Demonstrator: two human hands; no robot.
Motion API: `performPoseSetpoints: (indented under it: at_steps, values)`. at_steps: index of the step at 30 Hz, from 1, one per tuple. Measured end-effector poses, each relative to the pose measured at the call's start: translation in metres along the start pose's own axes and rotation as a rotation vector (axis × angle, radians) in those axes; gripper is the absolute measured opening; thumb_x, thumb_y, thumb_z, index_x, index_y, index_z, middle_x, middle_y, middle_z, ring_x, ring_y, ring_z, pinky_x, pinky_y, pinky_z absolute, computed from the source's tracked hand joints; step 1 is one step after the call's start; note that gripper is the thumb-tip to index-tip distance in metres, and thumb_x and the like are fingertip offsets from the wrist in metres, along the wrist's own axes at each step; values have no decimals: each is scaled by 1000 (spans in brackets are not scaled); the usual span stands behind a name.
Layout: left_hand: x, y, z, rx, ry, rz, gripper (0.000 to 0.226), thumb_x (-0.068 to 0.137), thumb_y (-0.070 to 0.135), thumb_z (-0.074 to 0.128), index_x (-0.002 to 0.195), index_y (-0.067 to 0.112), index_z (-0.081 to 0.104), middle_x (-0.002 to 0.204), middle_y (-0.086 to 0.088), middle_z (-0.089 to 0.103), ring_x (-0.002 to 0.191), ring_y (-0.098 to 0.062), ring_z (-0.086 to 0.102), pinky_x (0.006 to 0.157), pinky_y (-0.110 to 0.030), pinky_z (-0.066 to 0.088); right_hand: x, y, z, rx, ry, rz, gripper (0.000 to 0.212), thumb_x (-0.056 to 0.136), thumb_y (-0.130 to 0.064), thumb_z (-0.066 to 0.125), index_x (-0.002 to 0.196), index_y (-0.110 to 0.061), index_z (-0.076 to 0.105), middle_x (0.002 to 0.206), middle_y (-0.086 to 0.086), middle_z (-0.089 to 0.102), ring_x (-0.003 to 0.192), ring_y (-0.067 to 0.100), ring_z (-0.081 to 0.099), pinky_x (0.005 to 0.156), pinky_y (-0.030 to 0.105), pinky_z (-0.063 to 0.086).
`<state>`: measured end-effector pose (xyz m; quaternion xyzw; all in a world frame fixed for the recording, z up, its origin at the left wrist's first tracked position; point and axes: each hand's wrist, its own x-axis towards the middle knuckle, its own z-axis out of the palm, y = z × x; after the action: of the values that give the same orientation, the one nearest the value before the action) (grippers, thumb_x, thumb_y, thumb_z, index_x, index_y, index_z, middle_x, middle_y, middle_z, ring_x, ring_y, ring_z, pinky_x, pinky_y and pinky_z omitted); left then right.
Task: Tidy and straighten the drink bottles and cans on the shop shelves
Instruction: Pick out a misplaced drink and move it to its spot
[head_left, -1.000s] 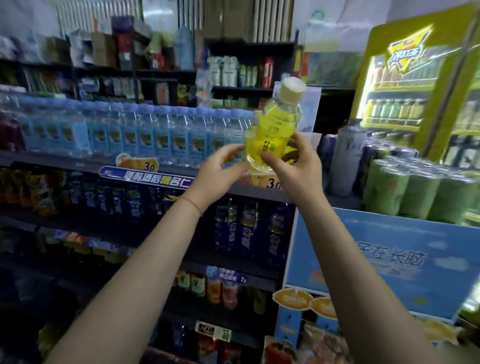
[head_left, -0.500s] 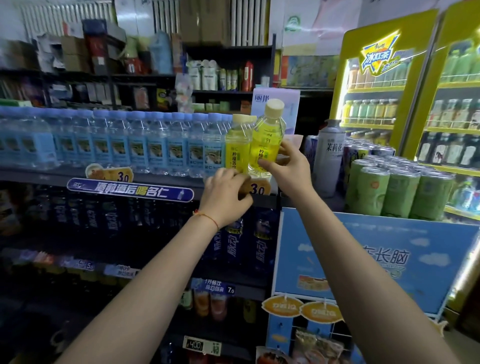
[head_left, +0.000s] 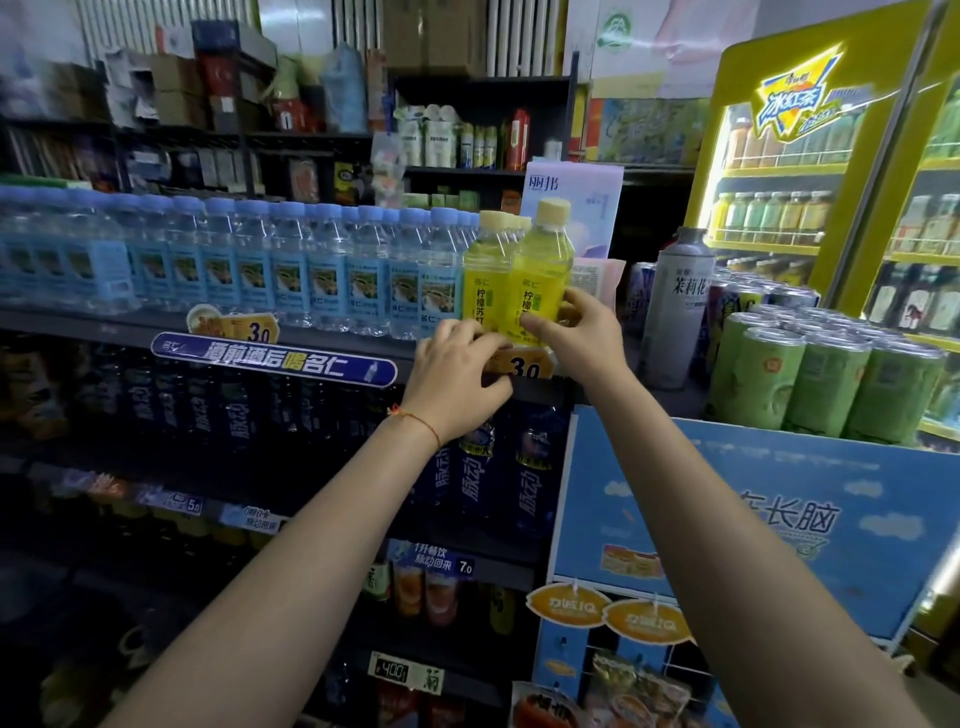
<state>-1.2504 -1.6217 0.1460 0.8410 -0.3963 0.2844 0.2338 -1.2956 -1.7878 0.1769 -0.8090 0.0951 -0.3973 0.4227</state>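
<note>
The right hand (head_left: 576, 338) is gripping a yellow lemon-soda bottle (head_left: 540, 275) at the shelf (head_left: 104, 325) edge beside its twin (head_left: 485, 280); the left hand (head_left: 457, 379), fingers curled, is resting below. A careless nudge could be toppling neighbouring water bottles (head_left: 322, 270).

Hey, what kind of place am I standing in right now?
Most likely a small convenience shop. Rows of water bottles line a shelf with a price tag, a lit drinks fridge stands at the right, and green cans are stacked on a display.
</note>
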Motion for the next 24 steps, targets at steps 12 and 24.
performPoseSetpoints:
  at_steps: [12,24]
  values:
    - [-3,2,5,-6,11,-21,45,91,33,56,135,28,55,130,1,51,131,-21,36,108,-44,28,-1,9,9,-106,86,40,68,82,-52,74,135,-11,58,119,4,67,108,19,63,89,34,53]
    - [1,4,7,-3,-1,-38,46,91,32,57,136,27,55,130,1,51,130,-21,38,108,-45,29,3,6,13,-160,77,49,64,86,-48,70,135,-9,58,117,8,69,102,22,64,78,32,52]
